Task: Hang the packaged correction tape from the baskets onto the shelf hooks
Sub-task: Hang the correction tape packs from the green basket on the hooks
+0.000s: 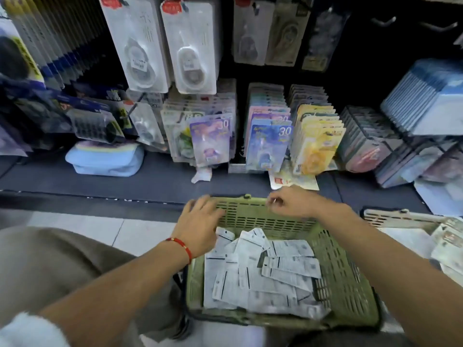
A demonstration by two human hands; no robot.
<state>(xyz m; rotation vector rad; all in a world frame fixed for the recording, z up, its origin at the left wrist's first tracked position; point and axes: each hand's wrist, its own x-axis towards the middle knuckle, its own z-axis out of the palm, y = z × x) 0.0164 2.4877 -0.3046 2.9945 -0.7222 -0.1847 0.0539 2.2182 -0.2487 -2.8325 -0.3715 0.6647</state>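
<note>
So there's a green basket [333,279] on the floor right in front of the shelf [150,181], and it's full of white packs [260,269] lying face down in a loose heap, overlapping every which way. Both hands are up at the basket's far rim. The left hand [200,219] has its fingers spread and lies flat over the rim's left corner, nothing in it, red bracelet [181,245] on the wrist. The right hand [288,204] is curled at the rim's right end, ring on one finger; can't tell whether it's actually gripping the rim or just resting there.

Behind the basket it's pretty crowded. Rows of colourful carded packs hang low over the shelf: a purple row [210,139], a blue row [269,144] and a yellow row [315,144], all packed tight. Two big clear blister packs [165,46] hang above them. One loose card [293,181] lies flat on the shelf just beyond the right hand. A pale blue pouch [105,161] sits off to the left. A second, white basket [400,219] pokes in at the right with more packs in it.
</note>
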